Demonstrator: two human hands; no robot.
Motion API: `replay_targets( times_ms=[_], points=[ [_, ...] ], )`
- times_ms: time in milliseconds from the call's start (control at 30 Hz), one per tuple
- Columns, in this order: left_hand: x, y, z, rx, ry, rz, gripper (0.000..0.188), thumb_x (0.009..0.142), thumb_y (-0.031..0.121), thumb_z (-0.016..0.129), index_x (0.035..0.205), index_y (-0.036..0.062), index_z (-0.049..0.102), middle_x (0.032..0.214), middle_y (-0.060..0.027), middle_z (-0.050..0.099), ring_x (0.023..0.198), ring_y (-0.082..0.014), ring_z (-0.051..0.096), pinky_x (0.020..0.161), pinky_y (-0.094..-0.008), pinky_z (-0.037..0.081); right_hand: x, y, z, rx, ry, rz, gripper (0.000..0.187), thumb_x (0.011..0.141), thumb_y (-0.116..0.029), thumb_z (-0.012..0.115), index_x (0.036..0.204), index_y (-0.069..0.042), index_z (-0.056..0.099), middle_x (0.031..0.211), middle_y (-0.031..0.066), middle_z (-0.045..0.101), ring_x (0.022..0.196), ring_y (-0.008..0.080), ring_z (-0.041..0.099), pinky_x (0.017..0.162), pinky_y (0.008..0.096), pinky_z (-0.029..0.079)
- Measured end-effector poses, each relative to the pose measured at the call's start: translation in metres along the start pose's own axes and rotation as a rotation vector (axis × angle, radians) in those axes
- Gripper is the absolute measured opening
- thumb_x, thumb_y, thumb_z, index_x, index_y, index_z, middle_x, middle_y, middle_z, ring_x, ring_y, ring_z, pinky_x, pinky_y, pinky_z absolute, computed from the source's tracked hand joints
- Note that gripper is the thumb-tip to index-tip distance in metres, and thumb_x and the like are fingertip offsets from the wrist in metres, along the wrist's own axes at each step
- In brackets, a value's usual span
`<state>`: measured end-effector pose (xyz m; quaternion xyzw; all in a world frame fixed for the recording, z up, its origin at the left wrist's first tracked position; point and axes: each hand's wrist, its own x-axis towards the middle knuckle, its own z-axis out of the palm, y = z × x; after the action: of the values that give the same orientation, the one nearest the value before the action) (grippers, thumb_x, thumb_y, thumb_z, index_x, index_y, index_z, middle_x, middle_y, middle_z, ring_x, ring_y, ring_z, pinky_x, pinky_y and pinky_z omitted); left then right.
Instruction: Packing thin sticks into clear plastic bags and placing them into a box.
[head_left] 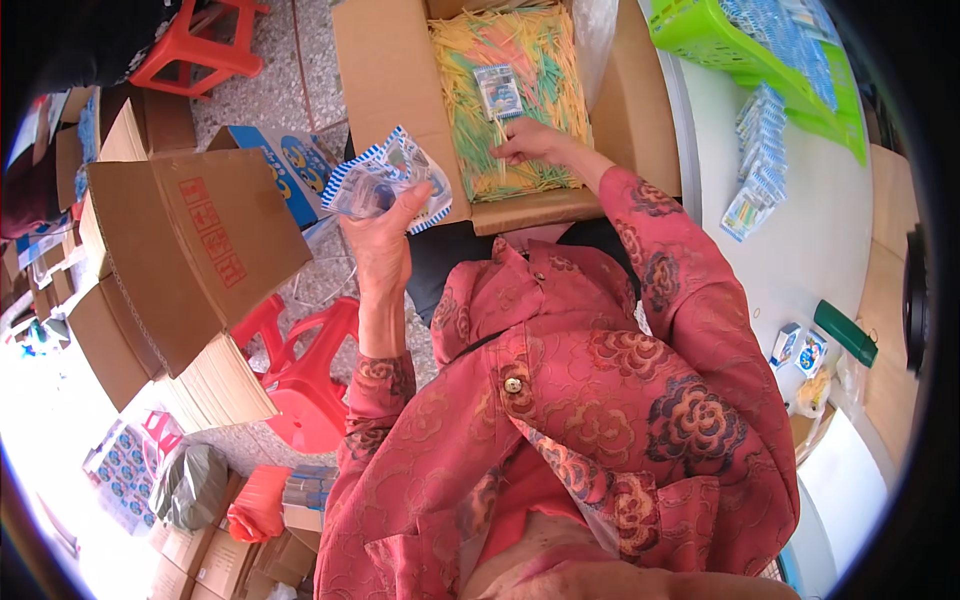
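In my left hand [380,235], the thumb and fingers close on a clear plastic packet [352,190] with blue-and-white striped edges. The packet looks puffed out, and its contents are hard to make out. My right hand [530,142] reaches into an open cardboard box [395,95] full of thin plastic sticks [555,65] in yellow, green and pink. Its fingers are pinched, and a pale thin stick seems to rise from them. Just beyond those fingertips a small printed packet [498,92] lies on top of the sticks.
On the white table at right, a strip of small packets [757,165] lies by a green basket [700,30] holding more packets. A dark green case [846,333] sits nearer. At left are a brown carton [190,250], a red stool [310,385] and another red stool [205,50].
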<state>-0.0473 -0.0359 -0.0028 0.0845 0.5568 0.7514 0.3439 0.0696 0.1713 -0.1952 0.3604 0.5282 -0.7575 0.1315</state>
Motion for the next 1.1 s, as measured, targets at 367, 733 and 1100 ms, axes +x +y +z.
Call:
replay_targets(
  times_ms=[367, 733, 1100],
  points=[
    [-0.009, -0.003, 0.015, 0.043, -0.099, -0.007, 0.029, 0.066, -0.007, 0.069, 0.089, 0.0017, 0.056, 0.083, -0.0023, 0.058, 0.074, -0.0110, 0.057, 0.067, -0.0252, 0.047, -0.030, 0.022, 0.011, -0.355, -0.159, 0.102, 0.015, 0.067, -0.013, 0.072, 0.069, -0.003, 0.061, 0.062, 0.0043, 0.060, 0.053, 0.0098, 0.055, 0.047, 0.0217, 0.043],
    [-0.015, -0.012, 0.024, 0.137, -0.218, -0.012, 0.024, 0.069, -0.006, 0.067, 0.091, -0.0004, 0.059, 0.085, -0.0035, 0.062, 0.075, -0.0105, 0.058, 0.069, -0.0255, 0.049, -0.128, -0.091, 0.025, -0.088, 0.150, -0.473, 0.013, 0.078, -0.017, 0.064, 0.083, -0.006, 0.061, 0.068, -0.0028, 0.055, 0.059, 0.0046, 0.048, 0.052, 0.0197, 0.039],
    [-0.014, -0.024, 0.036, 0.169, -0.266, -0.012, 0.020, 0.069, -0.001, 0.068, 0.088, -0.0015, 0.060, 0.081, -0.0036, 0.062, 0.071, -0.0090, 0.058, 0.063, -0.0234, 0.048, -0.204, -0.158, 0.065, -0.013, -0.090, -0.712, 0.010, 0.078, -0.005, 0.064, 0.086, -0.003, 0.058, 0.077, -0.0010, 0.055, 0.062, 0.0050, 0.050, 0.055, 0.0183, 0.042]
  ],
)
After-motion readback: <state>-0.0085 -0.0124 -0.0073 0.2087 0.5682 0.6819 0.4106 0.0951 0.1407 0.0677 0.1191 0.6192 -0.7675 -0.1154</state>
